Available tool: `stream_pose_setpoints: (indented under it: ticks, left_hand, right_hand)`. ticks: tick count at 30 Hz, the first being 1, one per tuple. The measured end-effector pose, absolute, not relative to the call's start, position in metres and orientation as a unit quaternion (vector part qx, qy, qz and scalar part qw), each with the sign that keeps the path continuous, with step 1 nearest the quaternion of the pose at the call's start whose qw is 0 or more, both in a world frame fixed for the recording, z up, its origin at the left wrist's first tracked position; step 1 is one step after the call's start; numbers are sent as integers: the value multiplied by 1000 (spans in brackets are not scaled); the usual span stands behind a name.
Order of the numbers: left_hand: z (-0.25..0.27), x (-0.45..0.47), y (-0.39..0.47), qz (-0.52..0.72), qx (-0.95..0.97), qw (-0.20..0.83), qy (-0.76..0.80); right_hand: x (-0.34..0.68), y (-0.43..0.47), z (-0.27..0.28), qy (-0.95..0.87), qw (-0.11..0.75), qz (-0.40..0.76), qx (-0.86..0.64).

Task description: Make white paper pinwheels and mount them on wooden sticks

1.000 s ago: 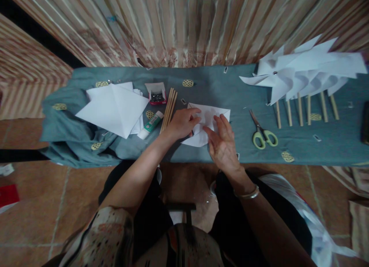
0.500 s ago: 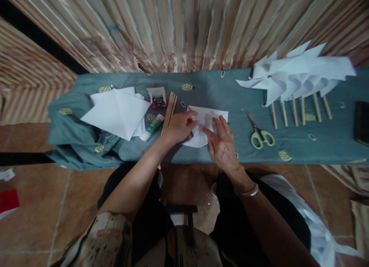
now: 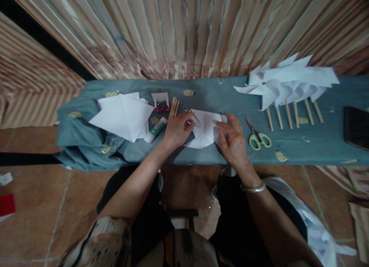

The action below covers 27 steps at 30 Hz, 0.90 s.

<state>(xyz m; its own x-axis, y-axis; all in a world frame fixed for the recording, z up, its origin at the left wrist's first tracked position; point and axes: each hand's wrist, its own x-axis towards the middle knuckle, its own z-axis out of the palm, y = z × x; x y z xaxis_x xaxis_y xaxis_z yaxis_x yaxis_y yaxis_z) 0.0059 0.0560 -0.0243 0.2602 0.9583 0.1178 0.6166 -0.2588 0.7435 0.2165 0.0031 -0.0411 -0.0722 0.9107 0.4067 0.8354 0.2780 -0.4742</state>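
A folded, slit white paper sheet (image 3: 203, 134) lies on the cloth between my hands. My left hand (image 3: 179, 129) pinches its left side near the slit, thumb and index finger close together. On the right edge, my right hand (image 3: 232, 141) holds the paper between curved fingers and thumb; the exact contact is partly hidden. Left of my left hand are several wooden sticks (image 3: 174, 106), a green-and-white glue stick (image 3: 156, 130) and a small open box of pins (image 3: 160, 102). Green-handled scissors (image 3: 257, 136) rest to the right of my right hand.
Finished white paper pinwheels (image 3: 291, 82) on sticks lie overlapping at the right. A stack of creased white paper (image 3: 123, 115) is at the left. A dark phone-like object (image 3: 357, 126) sits near the right end of the cloth-covered table (image 3: 201, 157). A pleated curtain (image 3: 184, 32) hangs behind.
My right hand has shifted right, from the paper's middle to its right edge. The slit at the left now gapes more, and the view has turned slightly.
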Motion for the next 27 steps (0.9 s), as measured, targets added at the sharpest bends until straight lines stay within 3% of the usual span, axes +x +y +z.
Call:
stream_pose_setpoints:
  ticks: [4,13,21,27]
  left_hand:
    - [-26,1,53,303,761,236,523]
    - [-26,-10,44,283,783,210,513]
    - [-24,-10,40,272,789,218,506]
    - [-24,-9,41,283,786,222,503]
  right_hand:
    - [230,21,-46,-718,283,52,-634]
    - [230,30,-47,-746,187,52,-636]
    - [235,37,-50,-730,266,83,-623]
    - [241,41,-53,-650,333,171,-661]
